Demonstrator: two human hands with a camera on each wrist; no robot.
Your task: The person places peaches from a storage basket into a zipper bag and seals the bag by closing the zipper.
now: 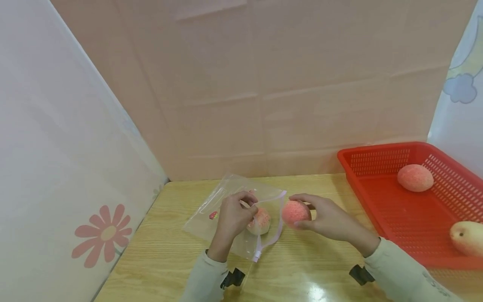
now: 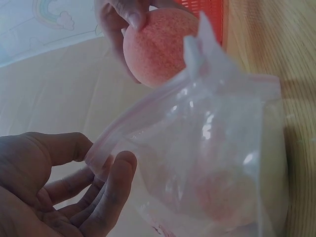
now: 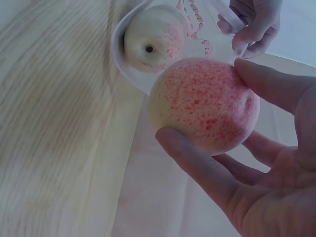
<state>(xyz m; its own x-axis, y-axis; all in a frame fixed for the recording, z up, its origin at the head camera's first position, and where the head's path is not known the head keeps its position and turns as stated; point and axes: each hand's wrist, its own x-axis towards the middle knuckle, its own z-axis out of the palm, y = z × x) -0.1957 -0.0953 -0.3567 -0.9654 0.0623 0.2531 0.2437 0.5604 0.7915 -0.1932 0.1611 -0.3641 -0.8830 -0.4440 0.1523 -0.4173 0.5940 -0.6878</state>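
Note:
My left hand (image 1: 236, 214) pinches the upper edge of a clear zip bag (image 1: 211, 214), whose mouth faces right and gapes. In the left wrist view the bag's rim sits between thumb and fingers. One peach (image 3: 155, 39), pale with pink speckles, lies inside the bag near its mouth. Just right of the opening, my right hand (image 1: 324, 216) grips a second pink peach (image 1: 296, 214) between thumb and fingers. That peach is outside the bag, close to the rim. A slider (image 1: 257, 256) hangs at the lower corner of the bag.
A red basket (image 1: 367, 209) stands at the right, holding a pink peach (image 1: 415, 178) and a paler peach (image 1: 468, 238). The wooden table (image 1: 151, 256) ends against a pinkish back panel (image 1: 211, 126); a flower-printed panel (image 1: 75, 167) borders the left.

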